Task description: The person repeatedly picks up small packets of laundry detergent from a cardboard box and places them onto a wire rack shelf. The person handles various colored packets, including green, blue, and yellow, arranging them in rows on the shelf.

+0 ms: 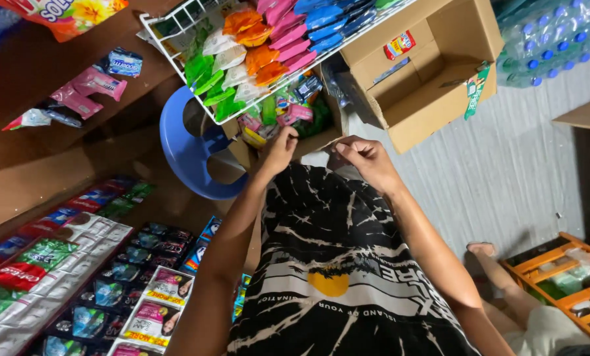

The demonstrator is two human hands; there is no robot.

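Head view: at centre frame, the left hand [278, 150] has its fingers curled around the edge of a cardboard box [255, 150] full of small sachets [288, 109]. The right hand [367, 158], just right of centre, pinches a flap of that box. Above them a white wire rack [176, 56] holds coloured packets; an open carton [427, 72] stands at upper right.

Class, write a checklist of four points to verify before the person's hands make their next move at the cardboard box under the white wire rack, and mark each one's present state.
1. Left hand at the brown cardboard box's flap: ok.
2. Right hand pinching something: cannot tell what.
3. White wire rack overhangs the sachet-filled box, crowding access: not ok.
4. Blue plastic stool touching box: cannot tell.
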